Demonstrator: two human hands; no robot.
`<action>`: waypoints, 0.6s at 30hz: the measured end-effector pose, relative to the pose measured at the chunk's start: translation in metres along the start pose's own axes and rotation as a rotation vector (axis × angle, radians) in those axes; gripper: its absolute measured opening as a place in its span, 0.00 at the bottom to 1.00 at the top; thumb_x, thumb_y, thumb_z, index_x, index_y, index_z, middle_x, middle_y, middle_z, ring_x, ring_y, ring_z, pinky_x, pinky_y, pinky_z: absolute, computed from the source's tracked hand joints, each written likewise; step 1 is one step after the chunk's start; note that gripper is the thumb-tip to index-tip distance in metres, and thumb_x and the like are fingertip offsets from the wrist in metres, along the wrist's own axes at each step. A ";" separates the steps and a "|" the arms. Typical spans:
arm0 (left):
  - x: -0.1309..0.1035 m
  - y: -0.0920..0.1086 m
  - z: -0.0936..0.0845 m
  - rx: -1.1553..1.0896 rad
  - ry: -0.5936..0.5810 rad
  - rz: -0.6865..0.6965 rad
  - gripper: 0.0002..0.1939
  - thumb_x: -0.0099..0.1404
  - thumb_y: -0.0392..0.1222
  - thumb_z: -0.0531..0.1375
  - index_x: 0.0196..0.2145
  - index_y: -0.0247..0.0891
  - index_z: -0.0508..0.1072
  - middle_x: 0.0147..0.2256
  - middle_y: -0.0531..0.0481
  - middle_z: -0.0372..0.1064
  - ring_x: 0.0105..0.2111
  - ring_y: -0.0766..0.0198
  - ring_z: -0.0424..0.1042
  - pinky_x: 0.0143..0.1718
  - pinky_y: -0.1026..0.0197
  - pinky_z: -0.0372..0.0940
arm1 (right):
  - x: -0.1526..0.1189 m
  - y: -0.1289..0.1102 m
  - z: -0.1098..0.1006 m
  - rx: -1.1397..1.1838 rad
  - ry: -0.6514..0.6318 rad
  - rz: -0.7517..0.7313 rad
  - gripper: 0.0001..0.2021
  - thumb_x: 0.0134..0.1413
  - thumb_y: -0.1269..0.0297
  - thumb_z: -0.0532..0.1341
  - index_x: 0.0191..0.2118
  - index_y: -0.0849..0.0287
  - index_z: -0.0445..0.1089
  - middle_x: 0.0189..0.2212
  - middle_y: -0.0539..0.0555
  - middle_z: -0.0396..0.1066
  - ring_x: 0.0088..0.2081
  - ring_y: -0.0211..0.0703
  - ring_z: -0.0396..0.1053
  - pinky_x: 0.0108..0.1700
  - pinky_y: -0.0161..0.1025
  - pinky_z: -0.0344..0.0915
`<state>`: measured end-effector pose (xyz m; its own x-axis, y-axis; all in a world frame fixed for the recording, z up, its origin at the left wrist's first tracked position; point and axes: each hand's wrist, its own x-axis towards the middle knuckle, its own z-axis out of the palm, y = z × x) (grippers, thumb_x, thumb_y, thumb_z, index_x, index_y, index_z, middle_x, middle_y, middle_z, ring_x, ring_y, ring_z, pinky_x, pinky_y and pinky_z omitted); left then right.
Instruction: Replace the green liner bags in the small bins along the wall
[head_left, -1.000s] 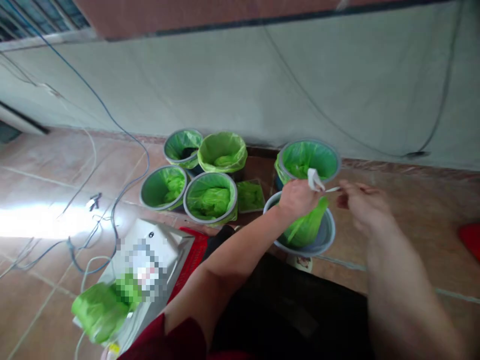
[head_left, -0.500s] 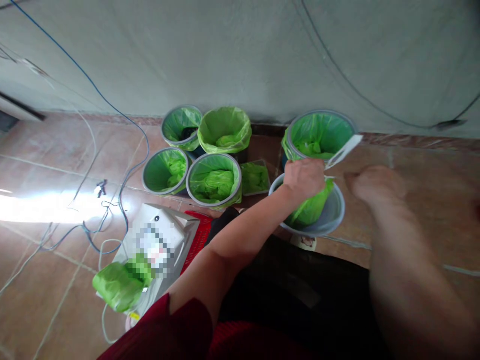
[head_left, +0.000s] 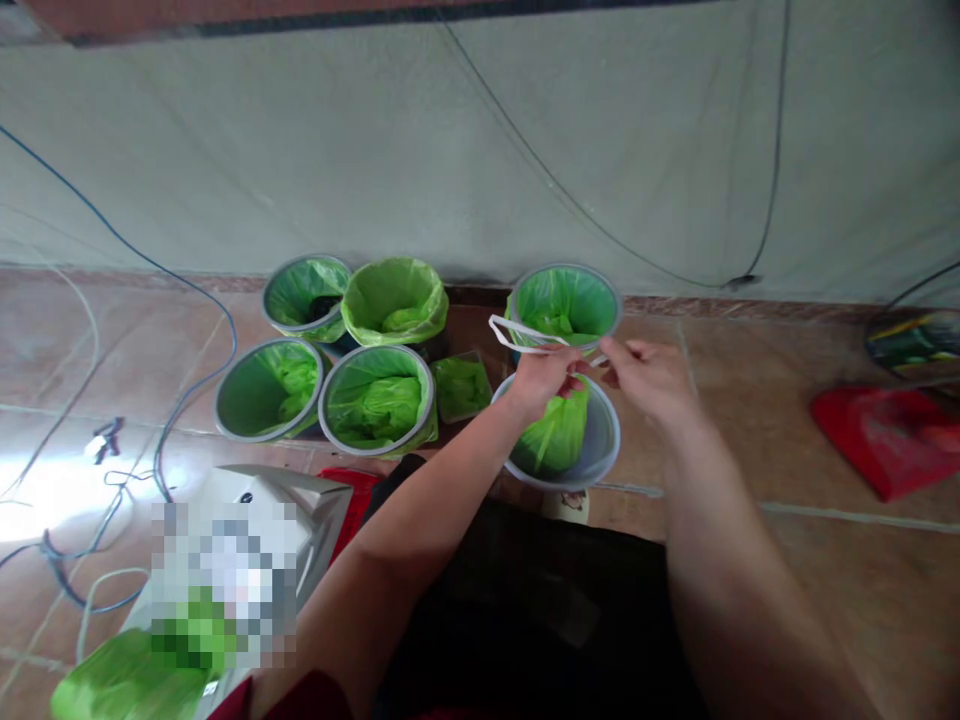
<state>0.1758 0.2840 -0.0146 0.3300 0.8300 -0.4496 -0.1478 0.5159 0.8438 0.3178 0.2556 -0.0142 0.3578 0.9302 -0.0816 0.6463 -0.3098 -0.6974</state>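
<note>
Bright green bag (head_left: 561,430), creased, narrowing upward (white strip (head_left: 514,326) looped above)

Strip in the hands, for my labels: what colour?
The strip is white, best seen in the head view.

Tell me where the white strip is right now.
In the head view, just right of centre, the white strip is held by the left hand and right hand, above the green plastic bag in the pale grey bin.
</note>
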 end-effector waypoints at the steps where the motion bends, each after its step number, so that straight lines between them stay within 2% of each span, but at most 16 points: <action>1: 0.000 0.000 0.000 -0.032 0.008 -0.009 0.11 0.62 0.38 0.58 0.22 0.34 0.66 0.21 0.53 0.67 0.15 0.73 0.64 0.19 0.69 0.56 | -0.003 -0.004 -0.001 0.022 0.011 -0.033 0.23 0.56 0.45 0.54 0.25 0.60 0.71 0.19 0.53 0.70 0.22 0.40 0.66 0.26 0.35 0.58; 3: 0.001 0.000 -0.001 -0.036 0.009 -0.009 0.12 0.62 0.38 0.59 0.22 0.34 0.66 0.19 0.55 0.64 0.16 0.72 0.64 0.20 0.69 0.58 | -0.009 -0.013 -0.004 0.041 0.018 -0.086 0.24 0.56 0.44 0.54 0.21 0.60 0.69 0.17 0.51 0.68 0.21 0.38 0.64 0.25 0.35 0.55; 6: 0.006 -0.002 -0.006 0.098 -0.079 0.053 0.08 0.56 0.30 0.59 0.21 0.34 0.66 0.17 0.57 0.61 0.18 0.73 0.62 0.22 0.69 0.57 | -0.015 -0.022 -0.005 0.055 0.009 -0.155 0.25 0.56 0.43 0.54 0.19 0.59 0.64 0.15 0.48 0.62 0.20 0.35 0.59 0.24 0.34 0.51; 8: 0.009 -0.005 -0.010 0.267 -0.178 0.163 0.08 0.51 0.26 0.59 0.19 0.34 0.66 0.16 0.60 0.58 0.18 0.74 0.59 0.22 0.69 0.55 | -0.016 -0.024 -0.003 0.073 -0.015 -0.203 0.26 0.56 0.43 0.54 0.18 0.59 0.62 0.15 0.47 0.59 0.20 0.34 0.55 0.24 0.34 0.50; 11: 0.013 -0.011 -0.015 0.499 -0.268 0.360 0.08 0.52 0.30 0.61 0.18 0.33 0.67 0.17 0.60 0.57 0.20 0.74 0.57 0.23 0.70 0.53 | -0.014 -0.025 0.000 0.138 -0.055 -0.256 0.26 0.55 0.41 0.54 0.19 0.59 0.63 0.17 0.47 0.60 0.22 0.34 0.56 0.26 0.34 0.51; 13: 0.013 -0.014 -0.016 0.575 -0.265 0.422 0.08 0.57 0.36 0.59 0.21 0.34 0.69 0.18 0.58 0.59 0.20 0.72 0.59 0.23 0.69 0.54 | -0.012 -0.025 0.002 0.271 -0.048 -0.217 0.26 0.54 0.39 0.53 0.24 0.59 0.66 0.19 0.49 0.63 0.24 0.36 0.60 0.28 0.33 0.55; 15: 0.010 -0.014 -0.016 0.629 -0.269 0.442 0.11 0.62 0.40 0.56 0.23 0.35 0.70 0.18 0.57 0.61 0.20 0.70 0.61 0.23 0.68 0.56 | -0.010 -0.025 0.003 0.437 -0.042 -0.112 0.29 0.55 0.36 0.48 0.32 0.59 0.69 0.20 0.50 0.65 0.25 0.38 0.64 0.29 0.34 0.59; 18: 0.005 -0.011 -0.015 0.692 -0.297 0.495 0.11 0.65 0.39 0.52 0.27 0.36 0.70 0.21 0.55 0.65 0.21 0.69 0.65 0.24 0.68 0.59 | -0.007 -0.021 0.003 0.526 -0.093 0.008 0.33 0.56 0.35 0.44 0.41 0.59 0.70 0.23 0.52 0.68 0.23 0.38 0.64 0.28 0.35 0.60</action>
<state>0.1652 0.2854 -0.0306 0.6189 0.7851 0.0253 0.2259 -0.2087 0.9515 0.2997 0.2566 -0.0014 0.2844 0.9492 -0.1343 0.2106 -0.1985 -0.9572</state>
